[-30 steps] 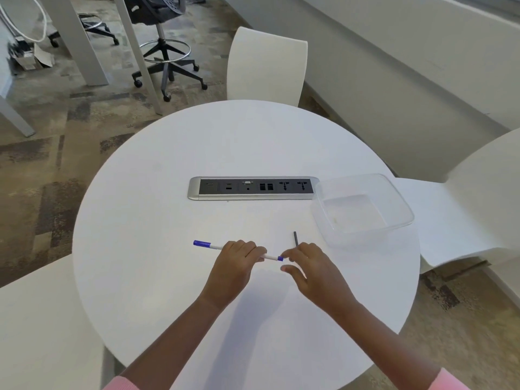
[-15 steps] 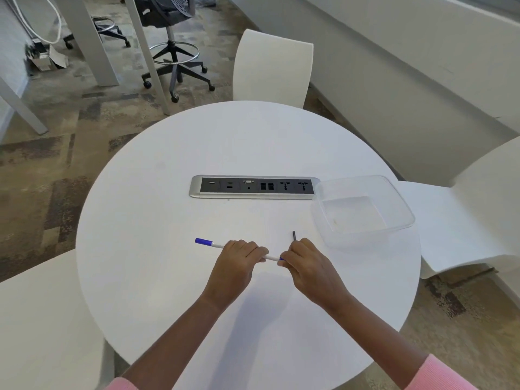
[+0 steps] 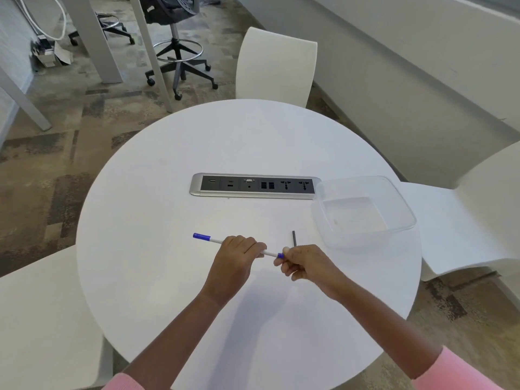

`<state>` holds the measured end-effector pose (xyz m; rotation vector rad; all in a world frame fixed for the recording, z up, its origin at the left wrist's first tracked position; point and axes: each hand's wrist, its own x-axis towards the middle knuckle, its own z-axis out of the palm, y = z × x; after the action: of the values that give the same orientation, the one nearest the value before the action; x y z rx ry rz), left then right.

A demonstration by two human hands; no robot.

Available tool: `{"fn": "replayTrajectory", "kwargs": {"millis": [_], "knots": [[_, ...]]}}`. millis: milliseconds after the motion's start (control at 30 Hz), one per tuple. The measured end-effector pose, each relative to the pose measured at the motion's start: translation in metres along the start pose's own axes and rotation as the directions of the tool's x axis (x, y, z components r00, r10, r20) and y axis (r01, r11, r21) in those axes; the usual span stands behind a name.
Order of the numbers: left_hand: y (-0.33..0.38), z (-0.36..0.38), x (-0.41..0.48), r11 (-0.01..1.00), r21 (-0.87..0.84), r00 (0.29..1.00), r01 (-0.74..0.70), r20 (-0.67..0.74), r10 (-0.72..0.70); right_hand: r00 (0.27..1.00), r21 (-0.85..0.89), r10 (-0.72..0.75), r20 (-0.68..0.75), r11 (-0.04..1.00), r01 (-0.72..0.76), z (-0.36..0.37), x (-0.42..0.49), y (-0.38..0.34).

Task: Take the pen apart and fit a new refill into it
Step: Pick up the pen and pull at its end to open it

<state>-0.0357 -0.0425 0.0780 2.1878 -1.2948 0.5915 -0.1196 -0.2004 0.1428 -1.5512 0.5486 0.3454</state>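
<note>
Round white table (image 3: 174,209), person seated at the near edge, both forearms reaching in, pink sleeves at the bottom of the view.

Pen (image 3: 215,240): white barrel, blue cap at its far-left end, held roughly level just above the tabletop, slanting down slightly toward the right. A blue collar shows at its right end.

Left hand (image 3: 235,260): fingers curled together over the middle of the barrel, wrapped around it, knuckles up. The capped end sticks out past the hand on the left.

Right hand (image 3: 305,263): thumb and forefinger pinched on the blue collar at the pen's right end; the other fingers are folded under the palm. The two hands sit close together, a short length of white barrel bare between them.

Thin dark rod (image 3: 294,238) stands up just behind the right hand's knuckles; cannot tell whether the hand holds it or it lies on the table.

Clear plastic tub (image 3: 394,192) sits to the right of the hands, near the table edge. Silver power strip (image 3: 197,187) is set into the tabletop beyond the hands, its right end just beside the tub.

White chairs around the table; a black office chair (image 3: 174,29) farther back on the carpet.
</note>
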Motion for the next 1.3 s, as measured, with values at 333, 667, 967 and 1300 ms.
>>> {"fn": "replayTrajectory", "kwargs": {"millis": [333, 667, 967, 1300], "knots": [[0.003, 0.000, 0.002, 1.000, -0.010, 1.000, -0.003, 0.020, 0.003, 0.561, -0.952, -0.822, 0.099, 0.085, 0.293, 0.002, 0.011, 0.036], [0.002, 0.003, 0.001, 0.998, -0.047, 0.999, -0.034, -0.020, 0.033, 0.970, -0.535, -0.241, -0.027, 0.823, 0.190, -0.001, 0.003, 0.006], [0.001, 0.004, 0.005, 0.998, -0.032, 0.999, -0.049, -0.005, 0.049, 0.951, 0.165, 0.240, 0.195, 0.948, -0.273, -0.015, 0.003, -0.008], [0.006, -0.002, 0.007, 1.000, -0.021, 1.000, 0.004, 0.028, -0.003, 0.615, -0.952, -0.781, 0.112, 0.092, 0.291, -0.002, 0.003, 0.028]]}}
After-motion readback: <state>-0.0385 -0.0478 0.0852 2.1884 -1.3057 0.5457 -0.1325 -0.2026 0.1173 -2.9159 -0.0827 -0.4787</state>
